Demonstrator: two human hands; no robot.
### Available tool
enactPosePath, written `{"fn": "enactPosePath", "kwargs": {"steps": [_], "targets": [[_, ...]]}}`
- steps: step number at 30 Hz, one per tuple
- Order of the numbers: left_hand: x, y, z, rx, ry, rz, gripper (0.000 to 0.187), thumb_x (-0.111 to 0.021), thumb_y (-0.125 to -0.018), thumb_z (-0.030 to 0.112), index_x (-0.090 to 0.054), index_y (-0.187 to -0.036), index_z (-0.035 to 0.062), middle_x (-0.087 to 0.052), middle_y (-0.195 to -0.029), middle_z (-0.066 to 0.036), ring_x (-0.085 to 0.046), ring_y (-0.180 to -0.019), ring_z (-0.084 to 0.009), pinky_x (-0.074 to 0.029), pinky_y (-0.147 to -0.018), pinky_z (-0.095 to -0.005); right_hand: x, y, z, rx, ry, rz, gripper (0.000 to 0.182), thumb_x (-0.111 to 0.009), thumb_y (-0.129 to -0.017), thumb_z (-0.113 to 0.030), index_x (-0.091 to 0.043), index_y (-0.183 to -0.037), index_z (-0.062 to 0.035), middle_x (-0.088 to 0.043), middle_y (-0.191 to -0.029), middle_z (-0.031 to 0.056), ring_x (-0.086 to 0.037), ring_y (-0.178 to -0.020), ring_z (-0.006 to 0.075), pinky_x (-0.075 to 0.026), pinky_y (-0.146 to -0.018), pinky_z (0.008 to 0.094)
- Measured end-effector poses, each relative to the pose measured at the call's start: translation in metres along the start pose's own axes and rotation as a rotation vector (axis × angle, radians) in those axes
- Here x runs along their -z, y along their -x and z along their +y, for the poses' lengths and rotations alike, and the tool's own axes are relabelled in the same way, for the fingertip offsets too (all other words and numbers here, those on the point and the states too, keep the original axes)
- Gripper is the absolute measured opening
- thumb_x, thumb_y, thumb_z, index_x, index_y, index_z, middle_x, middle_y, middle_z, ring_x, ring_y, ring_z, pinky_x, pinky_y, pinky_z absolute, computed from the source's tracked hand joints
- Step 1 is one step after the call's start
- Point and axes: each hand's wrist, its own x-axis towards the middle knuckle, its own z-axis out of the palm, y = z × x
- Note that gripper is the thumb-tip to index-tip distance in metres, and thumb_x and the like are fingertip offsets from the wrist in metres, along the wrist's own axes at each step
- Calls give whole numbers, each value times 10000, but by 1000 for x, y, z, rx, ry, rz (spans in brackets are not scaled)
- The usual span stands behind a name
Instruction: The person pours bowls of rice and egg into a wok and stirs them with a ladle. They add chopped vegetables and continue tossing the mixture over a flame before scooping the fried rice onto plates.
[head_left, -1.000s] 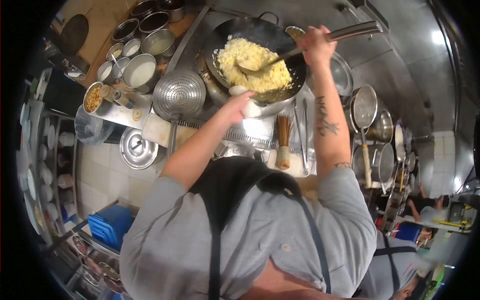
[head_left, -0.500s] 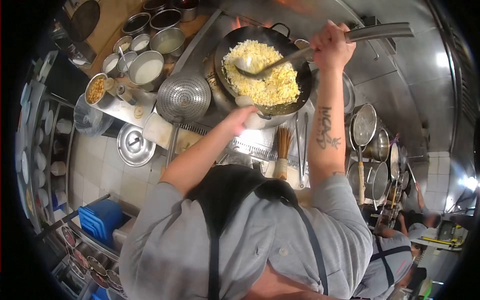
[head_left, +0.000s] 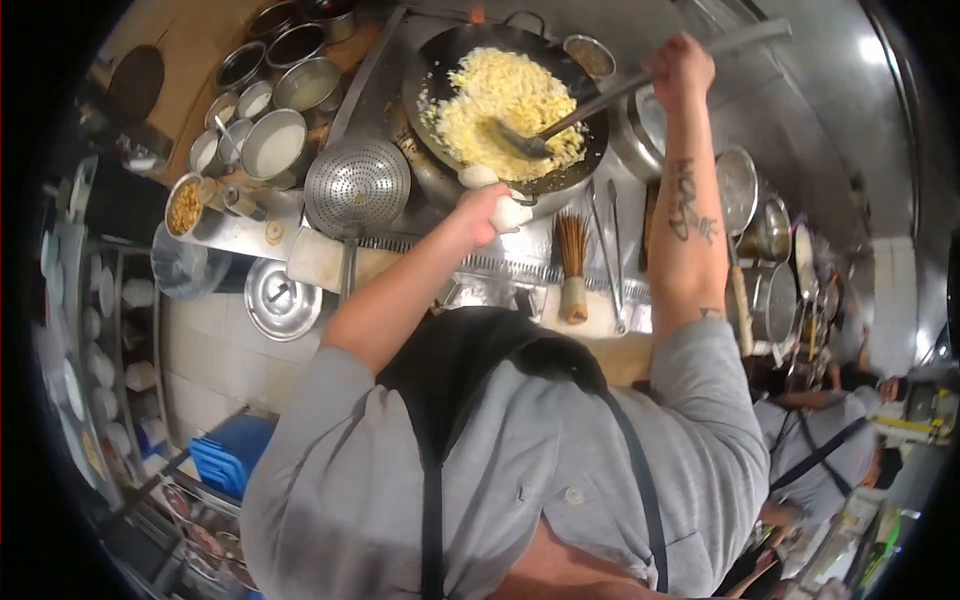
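- Your left hand (head_left: pixel 482 212) is clamped on the near handle of the wok (head_left: pixel 420 75), fingers wrapped over a pale cloth pad (head_left: pixel 510 213) that sits on the rim.
- Your right hand (head_left: pixel 682 68) is closed in a fist round the long steel handle of the ladle (head_left: pixel 528 146), up and to the right of the pan.
- The ladle bowl is down in the fried rice (head_left: pixel 495 95), at the near right part of the heap.
- The rice itself looks well along to me: yellow all over, loose and crumbly, spread across most of the pan, with no raw egg or white clumps that I can make out.
- What's left, going by the looks: it's all in the pan, nothing plated, and I can't spot a serving dish by the stove.
- The seasoning pots (head_left: pixel 272 143) sit at the left, the perforated skimmer (head_left: pixel 357 187) lies just beside the wok, and the bamboo brush (head_left: pixel 572 268) is on the front ledge, none of them touched.
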Motion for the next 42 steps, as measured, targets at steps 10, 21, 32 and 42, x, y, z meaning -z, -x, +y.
{"fn": "enactPosePath", "kwargs": {"steps": [10,21,32,42], "targets": [[1,41,-5,-90,-64,-20,255,-444,-930,108,-468,-1115,-66,-602,-1074,-228,-641,-976,-370,-567,-792,-536,-96,60,-14,159,-4,94,277,-585,-852,-130,-412,-637,-144,-342,-507,-32,-310,-373,112,-281,-359,296],[-28,69,-11,-180,7,86,208,-458,-857,20,-434,-1044,-69,-588,-1091,-249,-642,-936,-371,-568,-819,-502,-113,72,-65,200,180,110,213,-584,-830,-133,-523,-632,-83,-460,-501,2,-421,-374,139,-326,-355,313],[15,70,-54,-143,7,-54,277,-548,-832,14,-539,-1091,-84,-611,-1064,-207,-657,-943,-309,-570,-817,-440,-103,39,-115,290,-6,-50,279,-544,-841,-121,-426,-589,-137,-357,-476,-37,-342,-362,113,-278,-350,289],[14,-13,0,-148,-34,-88,226,-467,-899,72,-471,-1093,-44,-597,-1044,-184,-635,-962,-335,-549,-872,-459,-95,59,21,331,470,-204,277,-579,-858,-189,-530,-625,-48,-561,-550,57,-533,-446,165,-424,-426,302]]}}
